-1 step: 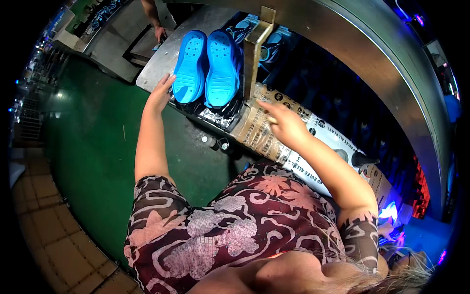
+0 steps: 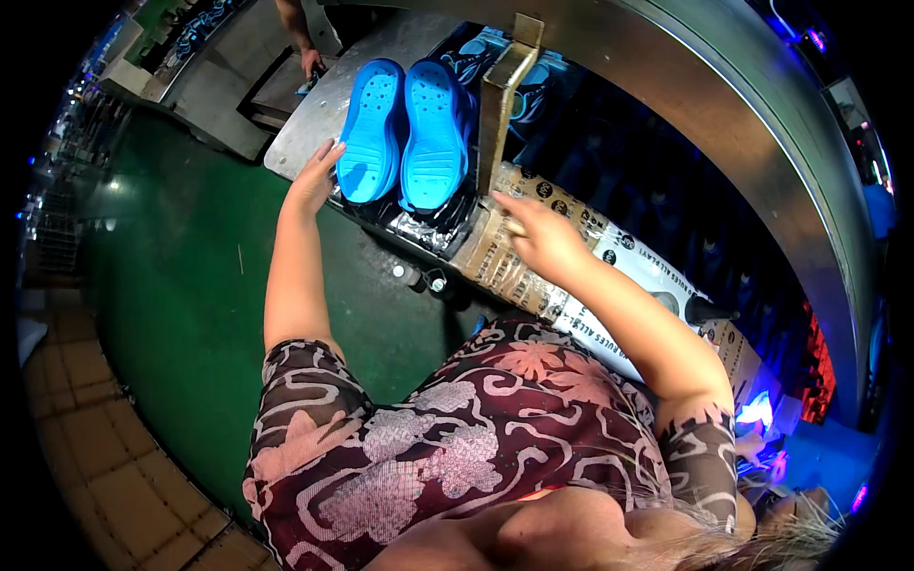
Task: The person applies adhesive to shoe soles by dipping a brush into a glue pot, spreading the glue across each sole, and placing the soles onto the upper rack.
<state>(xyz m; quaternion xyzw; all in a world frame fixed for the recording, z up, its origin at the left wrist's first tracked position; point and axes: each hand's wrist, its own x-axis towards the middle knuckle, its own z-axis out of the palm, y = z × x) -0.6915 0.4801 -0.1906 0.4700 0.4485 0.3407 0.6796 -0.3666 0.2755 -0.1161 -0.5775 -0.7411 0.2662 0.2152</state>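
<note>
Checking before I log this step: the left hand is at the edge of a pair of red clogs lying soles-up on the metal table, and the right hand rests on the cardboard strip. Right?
Not quite: the clogs are blue, not red, as the head view shows. The rest holds: the left hand is at their edge on the metal table, and the right hand rests on the cardboard strip.

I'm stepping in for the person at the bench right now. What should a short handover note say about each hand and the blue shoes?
Left hand: open, fingers spread, at the outer edge of the left blue shoe; real contact cannot be told.
Right hand: open, resting on the taped cardboard strip, holding nothing.
Things: the two blue shoes lie side by side, soles up, on the dark foil-edged plate beside the metal table.
Done: pair is placed on the plate.
Left: cannot be judged from this view.
</note>
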